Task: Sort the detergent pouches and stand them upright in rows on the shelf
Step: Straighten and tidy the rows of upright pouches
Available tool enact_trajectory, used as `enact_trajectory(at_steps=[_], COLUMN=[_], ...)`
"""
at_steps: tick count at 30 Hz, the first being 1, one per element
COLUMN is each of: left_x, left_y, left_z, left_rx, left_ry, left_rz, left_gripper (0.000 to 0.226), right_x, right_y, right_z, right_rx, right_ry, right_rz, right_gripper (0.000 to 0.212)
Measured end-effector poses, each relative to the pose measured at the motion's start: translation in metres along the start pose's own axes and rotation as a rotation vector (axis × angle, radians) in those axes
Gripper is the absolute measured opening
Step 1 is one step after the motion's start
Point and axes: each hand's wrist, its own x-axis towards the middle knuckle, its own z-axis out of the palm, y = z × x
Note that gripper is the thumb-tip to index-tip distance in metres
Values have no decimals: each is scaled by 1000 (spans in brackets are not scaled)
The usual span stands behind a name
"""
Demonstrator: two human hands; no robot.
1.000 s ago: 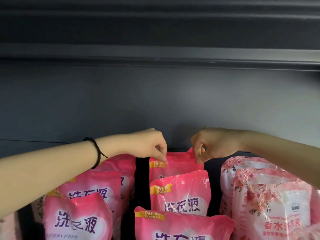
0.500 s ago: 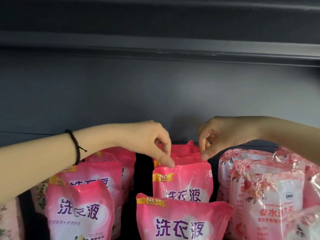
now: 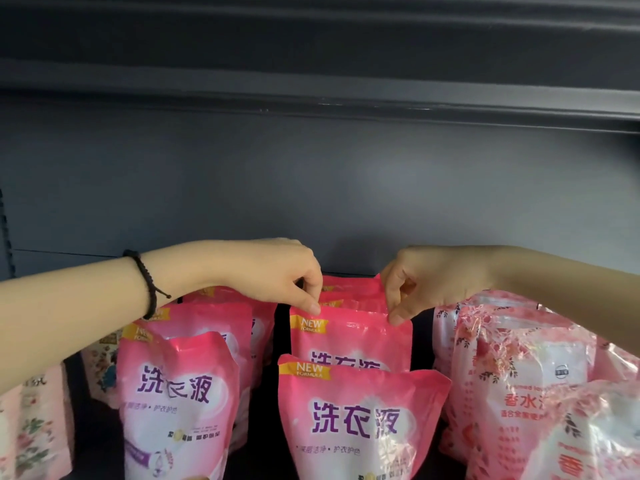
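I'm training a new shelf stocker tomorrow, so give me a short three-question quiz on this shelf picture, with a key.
1. True or false: the left hand and the right hand each pinch a top corner of the second glossy pink detergent pouch in the middle row.
2. Which wrist wears the black braided bracelet? A) left B) right C) both
3. Fill in: the pale floral-printed pouches stand to the ____ of the middle row.

Key: 1 true; 2 A; 3 right.
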Motion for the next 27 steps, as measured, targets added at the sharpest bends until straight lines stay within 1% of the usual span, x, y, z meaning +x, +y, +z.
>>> enact_trajectory(at_steps=[2, 5, 7, 11, 14, 16, 21, 25, 27], left_x=[-1, -4, -8, -30, -56, -75, -111, -116, -108], left_y=[0, 2, 4, 7, 13, 21, 48, 83, 101], left_z=[0, -1, -3, -15, -21, -22, -9, 6, 13], left_rx=[4, -62, -54, 29, 27, -12, -145, -200, -272], left_ry=[16, 36, 35, 65, 164, 235, 352, 503, 629], left_rz=[1, 0, -1, -97, -155, -184, -245, -194, -161], left_gripper=[19, 15, 11, 23, 21, 19, 14, 11, 13], right_x=[0, -2, -6, -17, -28, -40, -73, -103, -118], right_y=[-1, -4, -8, -16, -22, -30, -42, -56, -63], right_z=[2, 4, 6, 5, 5, 6, 15, 23, 26], right_rx=[-10, -46, -81, -271, -408, -435, -487, -452, -317], right_ry=[12, 15, 18, 90, 160, 201, 284, 374, 463], right_rz=[5, 9, 3, 31, 55, 60, 54, 134, 162], right_gripper=[11, 10, 10, 14, 15, 15, 16, 19, 19])
